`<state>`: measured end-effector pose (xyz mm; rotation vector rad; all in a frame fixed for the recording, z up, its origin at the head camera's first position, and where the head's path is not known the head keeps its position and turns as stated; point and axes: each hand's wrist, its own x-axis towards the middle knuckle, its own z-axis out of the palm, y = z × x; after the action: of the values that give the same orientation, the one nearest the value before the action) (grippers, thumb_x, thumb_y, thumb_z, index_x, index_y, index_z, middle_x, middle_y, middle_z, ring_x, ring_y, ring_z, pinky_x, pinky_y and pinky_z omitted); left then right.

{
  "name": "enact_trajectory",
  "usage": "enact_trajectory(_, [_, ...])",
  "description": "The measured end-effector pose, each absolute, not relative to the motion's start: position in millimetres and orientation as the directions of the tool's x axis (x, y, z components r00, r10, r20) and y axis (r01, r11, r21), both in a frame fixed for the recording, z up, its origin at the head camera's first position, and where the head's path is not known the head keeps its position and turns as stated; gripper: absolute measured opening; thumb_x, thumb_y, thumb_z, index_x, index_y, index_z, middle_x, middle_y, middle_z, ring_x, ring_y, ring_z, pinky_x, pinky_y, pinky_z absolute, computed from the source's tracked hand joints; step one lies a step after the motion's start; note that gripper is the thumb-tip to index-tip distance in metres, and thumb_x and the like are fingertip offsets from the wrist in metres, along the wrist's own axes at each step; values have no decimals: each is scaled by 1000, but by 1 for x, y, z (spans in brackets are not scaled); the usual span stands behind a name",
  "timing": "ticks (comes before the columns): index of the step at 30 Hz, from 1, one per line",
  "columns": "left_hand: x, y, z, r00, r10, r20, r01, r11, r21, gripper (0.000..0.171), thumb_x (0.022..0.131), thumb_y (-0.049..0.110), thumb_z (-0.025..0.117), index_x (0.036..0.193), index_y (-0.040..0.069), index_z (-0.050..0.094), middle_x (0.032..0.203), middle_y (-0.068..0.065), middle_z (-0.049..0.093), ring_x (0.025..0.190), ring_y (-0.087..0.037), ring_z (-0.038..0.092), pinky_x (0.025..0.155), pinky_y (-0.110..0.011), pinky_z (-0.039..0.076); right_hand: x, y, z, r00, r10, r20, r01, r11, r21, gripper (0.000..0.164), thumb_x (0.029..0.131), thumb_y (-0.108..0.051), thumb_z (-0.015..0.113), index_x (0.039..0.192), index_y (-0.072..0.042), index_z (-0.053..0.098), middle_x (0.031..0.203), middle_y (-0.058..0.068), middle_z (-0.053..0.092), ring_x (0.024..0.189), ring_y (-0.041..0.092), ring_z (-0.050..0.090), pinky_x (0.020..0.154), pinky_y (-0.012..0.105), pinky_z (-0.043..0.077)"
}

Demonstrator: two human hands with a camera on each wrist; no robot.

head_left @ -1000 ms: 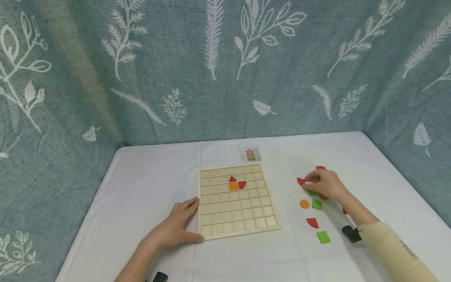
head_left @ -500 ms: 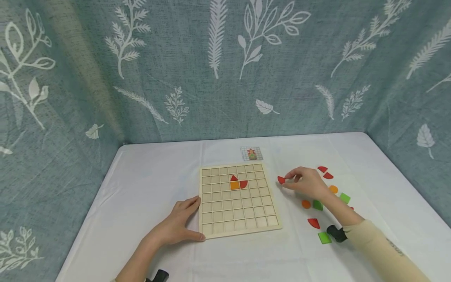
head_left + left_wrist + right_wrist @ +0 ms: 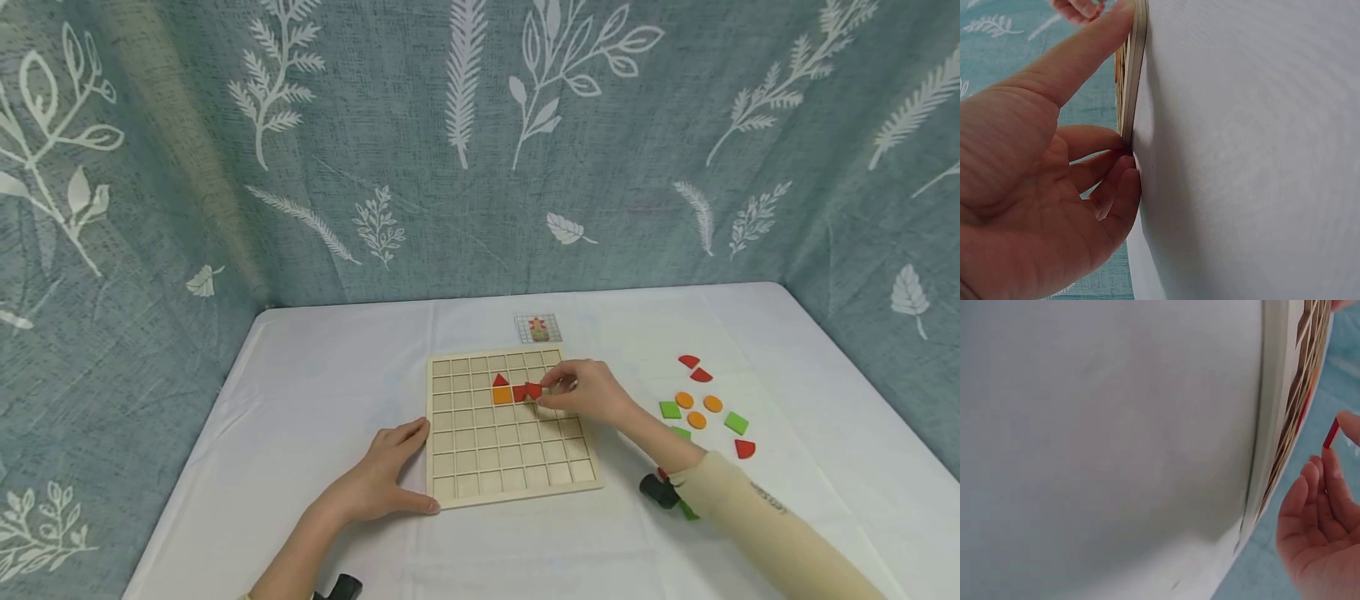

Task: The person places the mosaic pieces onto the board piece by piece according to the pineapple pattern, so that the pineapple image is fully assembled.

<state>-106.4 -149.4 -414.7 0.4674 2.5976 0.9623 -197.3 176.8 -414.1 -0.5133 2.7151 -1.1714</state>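
A wooden grid board (image 3: 480,500) lies on the white table. An orange square tile (image 3: 502,396), a red triangle tile (image 3: 500,380) and a red quarter-circle tile (image 3: 518,393) sit in its cells. My left hand (image 3: 382,475) rests against the board's near left corner, thumb and fingers spread along the edge. In the left wrist view, its fingertips (image 3: 1124,164) meet the board's side. Over the board's right half, my right hand (image 3: 592,392) pinches another red quarter-circle tile (image 3: 533,390) between thumb and fingers. In the right wrist view, this tile (image 3: 1331,432) stands edge-on, just off the board.
Right of the board lie several loose tiles: orange circles (image 3: 713,403), green squares (image 3: 737,423) and red quarter circles (image 3: 745,449). The right forearm partly covers some. A small pattern card (image 3: 537,328) lies behind the board. A leaf-print curtain (image 3: 480,208) hangs around the table's back and sides.
My right hand has carried the red quarter-circle tile left from the loose tiles to over the board. The left hand stays at the board's corner.
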Motion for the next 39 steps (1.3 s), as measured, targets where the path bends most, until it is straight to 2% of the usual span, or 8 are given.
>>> enact_trajectory(11, [-108,-149,-417,-893,406,-193,183,721,668,107,68,36,89,149,-4,32,157,-15,27,137,-34,26,109,-55,29,-204,142,-418,-887,-459,46,-353,611,-708,20,81,-24,81,94,-11,74,83,-6,67,72,8,58,64,26,49])
enact_trajectory(18, [-108,-149,-416,-890,413,-194,184,713,676,107,68,37,88,149,-5,32,157,-16,27,136,-34,27,108,-55,30,-210,127,-419,-870,-488,70,-415,647,-639,18,80,-22,82,91,-9,74,83,-3,67,71,7,56,64,24,48])
enact_trajectory(26, [-107,-150,-417,-889,414,-196,182,713,677,107,68,37,88,149,-4,32,157,-17,27,136,-35,27,108,-56,29,-213,114,-416,-856,-517,18,-423,679,-601,16,80,-20,81,90,-9,74,76,-5,63,64,9,52,58,23,45])
enact_trajectory(31, [-107,-149,-418,-890,411,-196,180,713,678,106,69,36,88,149,-4,32,157,-15,27,137,-33,26,109,-55,29,-212,107,-414,-858,-514,9,-430,710,-558,16,80,-22,81,89,-11,74,78,-6,63,67,10,51,60,23,43])
enact_trajectory(39, [-107,-150,-418,-892,409,-191,181,711,679,106,68,36,89,149,-4,32,156,-15,28,136,-33,27,109,-55,29,-213,103,-416,-839,-540,61,-497,717,-489,16,80,-22,81,88,-10,75,80,-4,65,68,10,49,59,22,42])
